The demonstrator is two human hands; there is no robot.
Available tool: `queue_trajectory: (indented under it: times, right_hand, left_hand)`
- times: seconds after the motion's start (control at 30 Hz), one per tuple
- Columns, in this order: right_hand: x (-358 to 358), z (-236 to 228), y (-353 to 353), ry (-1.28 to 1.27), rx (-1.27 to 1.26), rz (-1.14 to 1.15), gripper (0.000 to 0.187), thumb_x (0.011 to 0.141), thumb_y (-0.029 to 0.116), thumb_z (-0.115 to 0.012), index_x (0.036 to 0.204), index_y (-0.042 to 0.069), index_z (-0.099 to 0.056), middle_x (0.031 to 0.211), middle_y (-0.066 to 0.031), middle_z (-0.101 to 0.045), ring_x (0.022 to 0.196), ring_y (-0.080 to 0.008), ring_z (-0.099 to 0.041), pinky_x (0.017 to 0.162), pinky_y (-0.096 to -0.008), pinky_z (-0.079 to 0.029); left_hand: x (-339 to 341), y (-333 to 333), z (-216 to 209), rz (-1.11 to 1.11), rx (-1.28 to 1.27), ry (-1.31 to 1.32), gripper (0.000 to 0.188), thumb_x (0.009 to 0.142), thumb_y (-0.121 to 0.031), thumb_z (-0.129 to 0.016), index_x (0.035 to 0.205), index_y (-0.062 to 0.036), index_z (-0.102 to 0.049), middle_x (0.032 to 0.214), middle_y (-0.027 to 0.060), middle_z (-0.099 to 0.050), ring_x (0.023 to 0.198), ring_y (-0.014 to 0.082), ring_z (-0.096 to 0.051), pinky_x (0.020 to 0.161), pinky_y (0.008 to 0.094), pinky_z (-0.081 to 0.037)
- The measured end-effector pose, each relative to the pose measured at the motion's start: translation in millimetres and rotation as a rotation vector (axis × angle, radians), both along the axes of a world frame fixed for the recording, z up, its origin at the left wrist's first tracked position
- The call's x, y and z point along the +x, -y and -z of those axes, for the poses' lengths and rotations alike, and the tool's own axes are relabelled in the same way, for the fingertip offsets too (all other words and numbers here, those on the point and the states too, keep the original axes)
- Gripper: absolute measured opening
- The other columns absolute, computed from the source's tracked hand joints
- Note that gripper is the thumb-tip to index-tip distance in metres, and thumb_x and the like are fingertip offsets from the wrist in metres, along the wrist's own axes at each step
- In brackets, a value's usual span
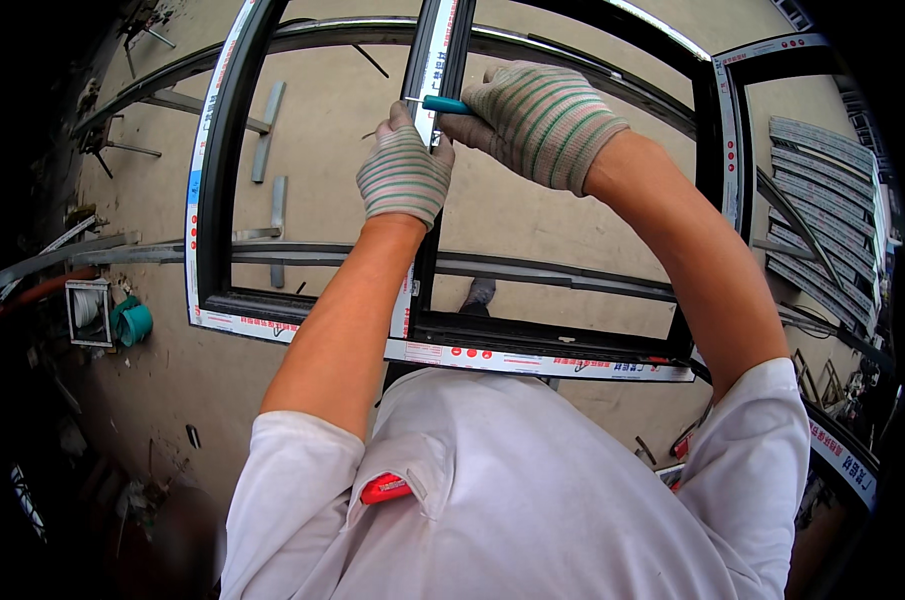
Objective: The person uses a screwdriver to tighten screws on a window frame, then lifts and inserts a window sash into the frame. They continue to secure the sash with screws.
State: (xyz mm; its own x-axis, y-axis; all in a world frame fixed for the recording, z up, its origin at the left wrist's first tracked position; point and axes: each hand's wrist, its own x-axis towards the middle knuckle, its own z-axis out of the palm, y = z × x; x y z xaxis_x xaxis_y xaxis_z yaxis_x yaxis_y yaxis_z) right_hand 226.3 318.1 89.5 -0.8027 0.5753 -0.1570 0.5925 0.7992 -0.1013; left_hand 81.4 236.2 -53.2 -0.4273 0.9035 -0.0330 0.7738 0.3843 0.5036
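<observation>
A black window frame with printed protective film lies level in front of me, divided by a middle bar. My right hand, in a striped knit glove, is closed round the teal handle of a screwdriver. Its thin shaft points left across the bar. Just below the shaft, my left hand, gloved the same way, has its fingers bent over the bar, index finger close to the screwdriver's tip. Whatever the tip touches is too small to make out, and anything under the left fingertips is hidden.
Metal rails run under the frame. Another filmed frame adjoins at the right. Beyond it lies a stack of long profiles. On the floor at left are a teal bucket and a crate-like holder with a white roll.
</observation>
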Motion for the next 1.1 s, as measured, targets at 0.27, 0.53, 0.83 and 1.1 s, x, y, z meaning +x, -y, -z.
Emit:
queue_trajectory:
  times: [0.27, 0.53, 0.83, 1.1]
  right_hand:
    - [-8, 47, 6, -0.526, -0.339, 0.381, 0.051, 0.106, 0.037, -0.05, 0.14, -0.001, -0.054, 0.08, -0.0209, -0.073, 0.075, -0.0385, -0.074, 0.075, -0.049, -0.06]
    - [0, 32, 22, -0.403, -0.156, 0.271, 0.056, 0.105, 0.033, -0.053, 0.153, 0.005, -0.052, 0.084, -0.023, -0.076, 0.078, -0.0382, -0.076, 0.074, -0.0449, -0.062]
    - [-5, 5, 13, -0.215, -0.303, 0.325, 0.059, 0.099, 0.058, -0.065, 0.109, 0.001, -0.077, 0.078, -0.0198, -0.073, 0.07, -0.0309, -0.073, 0.07, -0.0412, -0.06]
    - [-26, -33, 8, 0.197, -0.161, 0.315, 0.061, 0.105, 0.057, -0.048, 0.088, 0.011, -0.084, 0.073, -0.0123, -0.074, 0.068, -0.0269, -0.074, 0.071, -0.0423, -0.062]
  left_hand:
    - [-1, -2, 3, 0.022, 0.026, 0.001, 0.072, 0.087, -0.033, -0.079, 0.144, -0.0039, -0.047, 0.117, 0.0213, -0.068, 0.1, 0.0402, -0.072, 0.084, 0.0526, -0.06]
    - [2, 3, -4, -0.004, 0.04, -0.088, 0.074, 0.087, -0.034, -0.079, 0.144, -0.0006, -0.046, 0.118, 0.0225, -0.068, 0.101, 0.04, -0.072, 0.085, 0.0523, -0.06]
    - [-1, 2, 8, 0.026, 0.1, -0.064, 0.075, 0.087, -0.034, -0.081, 0.145, -0.0006, -0.046, 0.12, 0.023, -0.068, 0.103, 0.0394, -0.073, 0.085, 0.0513, -0.061]
    - [0, -3, -10, 0.014, -0.075, 0.013, 0.082, 0.092, -0.044, -0.076, 0.152, 0.0025, -0.044, 0.133, 0.0279, -0.064, 0.116, 0.0412, -0.07, 0.096, 0.0502, -0.059]
